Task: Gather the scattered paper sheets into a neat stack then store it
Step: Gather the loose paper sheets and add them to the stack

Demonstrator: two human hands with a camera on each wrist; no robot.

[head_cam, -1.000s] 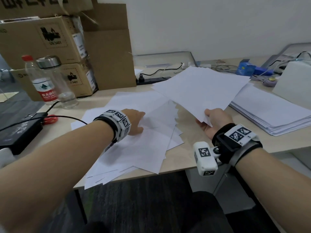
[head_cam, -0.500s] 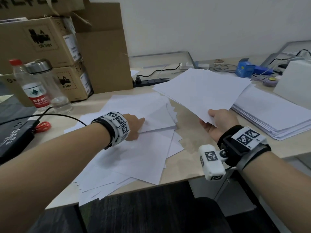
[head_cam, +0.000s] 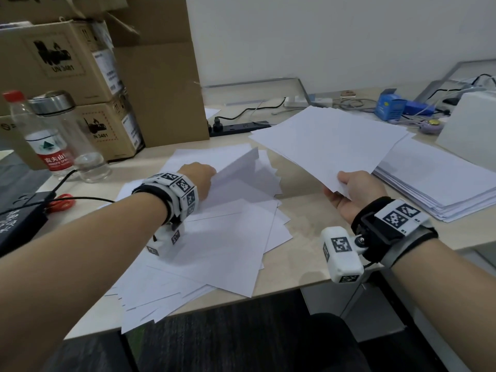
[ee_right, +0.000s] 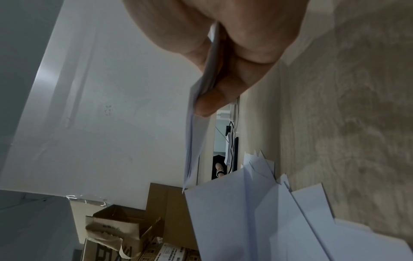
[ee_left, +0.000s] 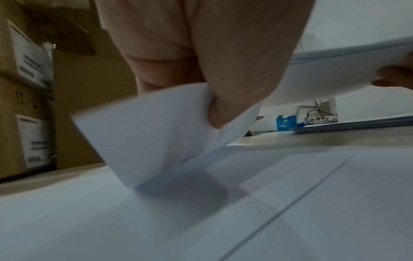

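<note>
Several white paper sheets [head_cam: 225, 237] lie scattered across the desk in front of me, some hanging over its front edge. My left hand [head_cam: 200, 178] pinches one sheet [head_cam: 236, 170] by its near edge and lifts it off the pile; the left wrist view shows that lifted sheet [ee_left: 152, 134] bent up from the sheets below. My right hand [head_cam: 349, 190] holds a gathered bundle of sheets [head_cam: 330, 140] by its near corner, raised above the desk. In the right wrist view that bundle [ee_right: 196, 123] sits edge-on between thumb and fingers.
A thick neat paper stack [head_cam: 440, 181] lies at the right of the desk [head_cam: 303, 210]. Cardboard boxes [head_cam: 80, 76] stand at the back left, with two bottles [head_cam: 53, 135] before them. A power strip [head_cam: 239, 127], cables and a blue box [head_cam: 389, 106] line the back.
My left hand has gone from resting flat on the pile to pinching one sheet and raising its edge. My right hand keeps the bundle nearly where it was.
</note>
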